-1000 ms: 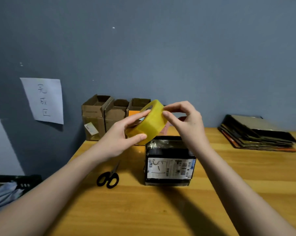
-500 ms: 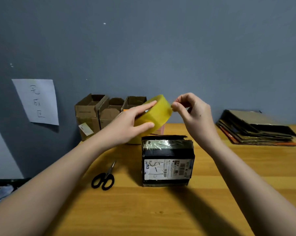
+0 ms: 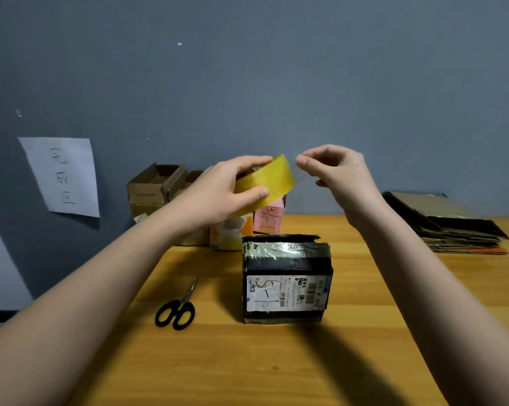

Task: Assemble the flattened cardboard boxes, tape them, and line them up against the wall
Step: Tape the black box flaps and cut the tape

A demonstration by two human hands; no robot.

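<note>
left hand [image 3: 218, 194] gripping yellow tape roll [image 3: 265, 183] mid-air | right hand [image 3: 339, 174] pinching the tape's loose end beside it | black box [image 3: 285, 279] on tabletop [image 3: 276, 361], right below both

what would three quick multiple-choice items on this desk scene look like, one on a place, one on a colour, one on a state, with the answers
1. Where do the scissors lie?
A. left of the black box
B. on top of the black box
C. on the flat cardboard stack

2. What colour is the tape roll?
A. red
B. yellow
C. white

3. What is the right hand doing?
A. resting flat on the table
B. pinching the tape's loose end beside the roll
C. gripping the scissors

Answers:
1 A, they lie on the table left of the black box.
2 B, the roll in the left hand is yellow.
3 B, thumb and forefinger meet at the roll's edge, in the air.
</note>
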